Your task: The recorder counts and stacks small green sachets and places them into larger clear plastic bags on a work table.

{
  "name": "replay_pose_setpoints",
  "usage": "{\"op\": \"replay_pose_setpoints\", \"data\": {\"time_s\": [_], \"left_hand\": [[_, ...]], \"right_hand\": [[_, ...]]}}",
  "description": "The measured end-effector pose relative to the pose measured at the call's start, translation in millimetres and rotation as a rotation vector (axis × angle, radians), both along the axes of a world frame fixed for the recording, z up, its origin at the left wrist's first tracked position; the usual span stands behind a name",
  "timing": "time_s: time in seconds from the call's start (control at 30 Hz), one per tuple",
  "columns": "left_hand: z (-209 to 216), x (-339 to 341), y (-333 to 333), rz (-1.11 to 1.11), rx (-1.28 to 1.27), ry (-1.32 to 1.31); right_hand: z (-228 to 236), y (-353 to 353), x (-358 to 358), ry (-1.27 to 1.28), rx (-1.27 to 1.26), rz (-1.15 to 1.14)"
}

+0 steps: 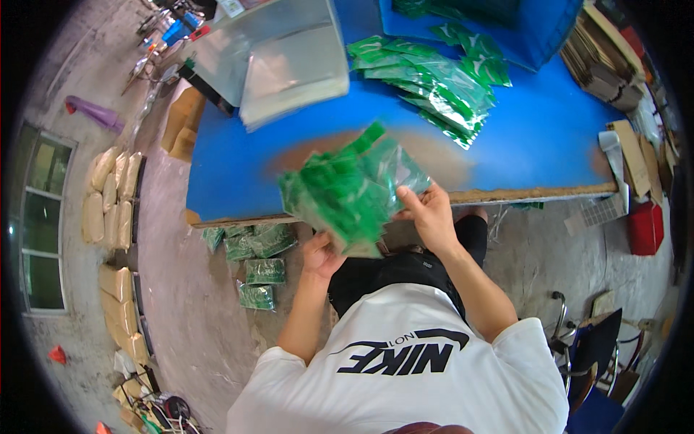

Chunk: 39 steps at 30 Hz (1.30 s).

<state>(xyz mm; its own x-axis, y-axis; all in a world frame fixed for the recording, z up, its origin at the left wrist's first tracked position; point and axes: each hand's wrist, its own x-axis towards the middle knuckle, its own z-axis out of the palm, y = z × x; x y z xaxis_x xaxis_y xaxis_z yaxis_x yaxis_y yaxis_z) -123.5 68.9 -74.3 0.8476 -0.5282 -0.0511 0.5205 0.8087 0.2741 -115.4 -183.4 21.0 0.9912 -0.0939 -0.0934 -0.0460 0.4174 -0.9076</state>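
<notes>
Between my hands, above the near edge of the blue table [238, 170], is a blurred bunch of green plastic packets [340, 195]. My left hand [322, 254] grips the bunch at its lower left corner, its fingers partly hidden beneath. With thumb on top, my right hand [428, 215] pinches a clear-and-green packet [401, 170] at the right side of the bunch. Farther back on the table lies a loose, overlapping pile of similar green packets [441, 87]. A stack of clear plastic bags [293, 76] sits in a pale open tray at the back left.
A blue bin [535, 36] with green packets stands at the back right, beside stacked flat cardboard [603, 54]. Wrapped green bundles [264, 271] lie on the floor left of my legs. A red box [645, 228] and a chair [596, 354] are at the right.
</notes>
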Motion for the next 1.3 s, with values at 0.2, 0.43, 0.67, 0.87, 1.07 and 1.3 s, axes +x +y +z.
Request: {"op": "replay_pose_setpoints", "data": {"time_s": [0.2,0.43,0.67,0.87,1.07,1.3], "left_hand": [[41,19,-22,0.124,0.232,0.018],[102,91,-48,0.416,1.148,-0.899],[89,111,-54,0.501,1.055,-0.933],[76,110,-58,0.393,0.937,-0.810],[55,131,-55,0.316,1.098,-1.056],[75,124,-63,0.451,0.900,-0.833]], "right_hand": [[1,-8,9,0.074,-0.271,0.288],[44,-25,86,-0.516,-0.694,0.302],[-17,-14,88,-0.327,-0.867,0.216],[-6,-13,94,-0.318,-0.843,0.271],[-9,-16,93,-0.405,-0.888,0.333],[-5,-16,96,-0.485,-0.921,0.316]]}}
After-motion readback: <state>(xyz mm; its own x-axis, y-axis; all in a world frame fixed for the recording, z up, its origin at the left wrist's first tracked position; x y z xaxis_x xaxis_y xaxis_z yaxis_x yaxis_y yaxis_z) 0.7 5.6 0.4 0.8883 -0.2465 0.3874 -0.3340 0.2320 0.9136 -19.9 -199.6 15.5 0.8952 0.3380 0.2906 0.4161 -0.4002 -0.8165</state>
